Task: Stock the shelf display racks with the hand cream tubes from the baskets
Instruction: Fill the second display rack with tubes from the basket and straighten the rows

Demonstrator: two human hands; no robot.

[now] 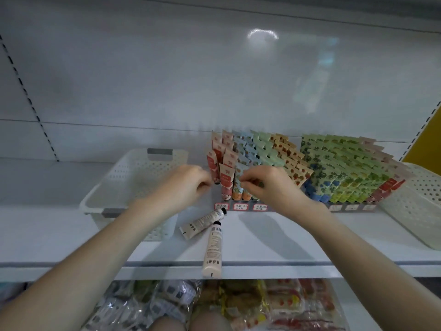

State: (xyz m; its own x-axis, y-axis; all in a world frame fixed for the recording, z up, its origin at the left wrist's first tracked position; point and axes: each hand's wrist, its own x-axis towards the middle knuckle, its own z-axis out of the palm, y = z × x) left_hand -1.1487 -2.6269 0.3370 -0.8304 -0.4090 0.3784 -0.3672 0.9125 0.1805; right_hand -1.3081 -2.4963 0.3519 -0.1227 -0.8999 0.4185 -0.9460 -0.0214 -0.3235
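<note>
The right hand (pixel 270 187) pinches a tube (pixel 239 187); left hand (pixel 188 185) fingers too blurred to tell.

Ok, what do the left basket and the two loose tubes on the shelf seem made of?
Left basket: likely moulded plastic, matte off-white; rows of holes, grey handle insert. Loose hand cream tubes: probably soft plastic; smooth cream bodies, printed text, flat crimped ends, black caps.
</note>
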